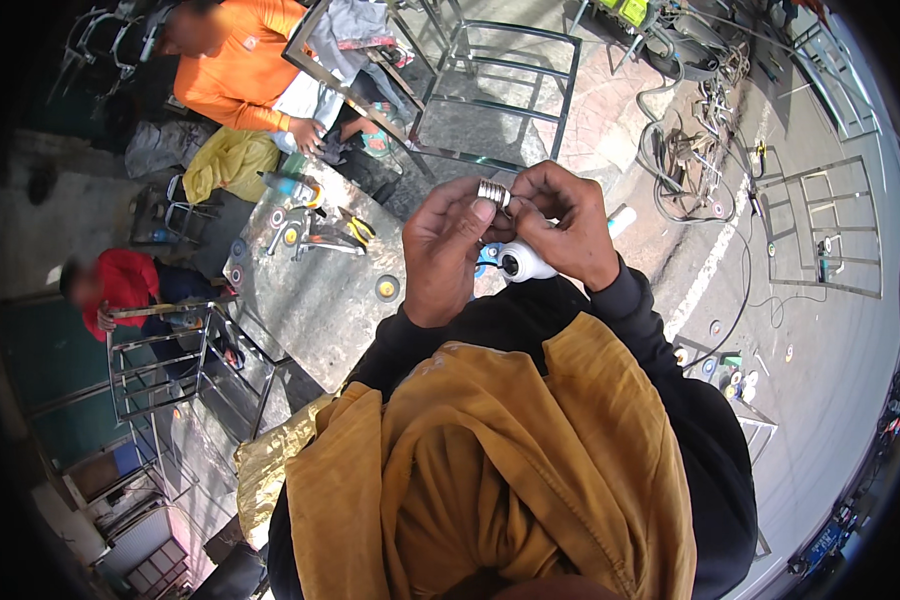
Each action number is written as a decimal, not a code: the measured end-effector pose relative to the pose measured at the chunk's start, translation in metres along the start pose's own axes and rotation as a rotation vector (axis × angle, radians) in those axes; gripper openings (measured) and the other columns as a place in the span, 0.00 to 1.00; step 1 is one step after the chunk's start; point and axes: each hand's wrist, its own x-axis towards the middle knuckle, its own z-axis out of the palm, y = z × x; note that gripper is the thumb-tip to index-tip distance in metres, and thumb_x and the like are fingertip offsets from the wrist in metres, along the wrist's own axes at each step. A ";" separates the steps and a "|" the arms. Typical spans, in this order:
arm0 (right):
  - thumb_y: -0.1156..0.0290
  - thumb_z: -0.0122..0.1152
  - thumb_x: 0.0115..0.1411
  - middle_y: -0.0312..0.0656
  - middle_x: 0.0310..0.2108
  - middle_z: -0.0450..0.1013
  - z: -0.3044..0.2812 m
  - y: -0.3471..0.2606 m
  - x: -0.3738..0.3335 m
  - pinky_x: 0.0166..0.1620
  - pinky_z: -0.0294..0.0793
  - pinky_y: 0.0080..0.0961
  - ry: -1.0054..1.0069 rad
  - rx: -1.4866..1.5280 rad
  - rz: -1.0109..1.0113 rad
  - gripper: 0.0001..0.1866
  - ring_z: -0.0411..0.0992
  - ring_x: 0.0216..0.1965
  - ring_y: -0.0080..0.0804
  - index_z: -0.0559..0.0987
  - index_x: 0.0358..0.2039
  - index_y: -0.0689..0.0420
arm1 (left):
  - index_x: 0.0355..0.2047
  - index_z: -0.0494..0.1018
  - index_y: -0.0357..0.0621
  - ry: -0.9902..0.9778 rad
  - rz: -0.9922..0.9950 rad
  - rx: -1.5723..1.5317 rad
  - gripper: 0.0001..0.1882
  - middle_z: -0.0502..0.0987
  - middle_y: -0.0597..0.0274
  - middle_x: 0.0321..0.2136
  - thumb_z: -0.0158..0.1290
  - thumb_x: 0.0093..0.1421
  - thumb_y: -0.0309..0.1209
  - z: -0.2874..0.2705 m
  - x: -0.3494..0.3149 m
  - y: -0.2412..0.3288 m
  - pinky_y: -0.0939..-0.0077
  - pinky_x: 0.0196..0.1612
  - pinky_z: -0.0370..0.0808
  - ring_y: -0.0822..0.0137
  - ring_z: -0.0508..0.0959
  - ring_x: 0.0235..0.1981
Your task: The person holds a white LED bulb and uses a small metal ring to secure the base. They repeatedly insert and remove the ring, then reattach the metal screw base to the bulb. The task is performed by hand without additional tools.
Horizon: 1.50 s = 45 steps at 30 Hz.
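My left hand is closed, holding a silvery threaded screw cap, like the base of a light bulb, between thumb and fingers. Close against it, my right hand has its fingertips pinched together. What those fingertips grip is too small to make out. Below the fingers, next to my right palm, is a white rounded housing with a dark round opening, like a bulb body. A thin dark wire shows at that opening. What supports the housing is hidden.
To the left stands a worn metal-topped table with pliers, a power tool and grinding discs. Two people sit at the left, near welded metal frames. Cables and scrap metal lie on the ground at right.
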 end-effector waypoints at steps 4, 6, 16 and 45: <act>0.78 0.61 0.60 0.37 0.30 0.78 0.007 0.009 0.000 0.30 0.74 0.16 -0.006 0.279 0.141 0.07 0.75 0.27 0.17 0.77 0.39 0.65 | 0.49 0.69 0.32 0.072 0.057 0.058 0.16 0.79 0.56 0.37 0.55 0.64 0.27 -0.004 0.003 -0.004 0.75 0.38 0.77 0.71 0.78 0.33; 0.78 0.62 0.60 0.38 0.31 0.78 0.009 0.010 -0.002 0.30 0.74 0.17 -0.030 0.330 0.170 0.10 0.75 0.28 0.18 0.77 0.42 0.65 | 0.47 0.71 0.33 0.117 0.129 0.136 0.15 0.78 0.57 0.37 0.58 0.62 0.26 -0.003 0.003 -0.007 0.76 0.37 0.76 0.72 0.77 0.33; 0.64 0.51 0.69 0.42 0.28 0.77 -0.001 0.002 0.001 0.26 0.77 0.20 -0.126 0.678 0.327 0.15 0.76 0.22 0.26 0.76 0.41 0.65 | 0.36 0.75 0.39 0.120 0.774 1.050 0.15 0.76 0.58 0.29 0.67 0.49 0.24 0.017 0.018 0.007 0.76 0.28 0.71 0.70 0.73 0.24; 0.69 0.58 0.66 0.40 0.27 0.77 0.010 -0.014 0.022 0.26 0.76 0.20 -0.119 0.457 0.315 0.12 0.76 0.23 0.22 0.79 0.41 0.66 | 0.34 0.72 0.40 0.093 0.831 1.144 0.13 0.74 0.58 0.28 0.63 0.48 0.23 0.006 0.019 0.034 0.67 0.28 0.74 0.58 0.76 0.27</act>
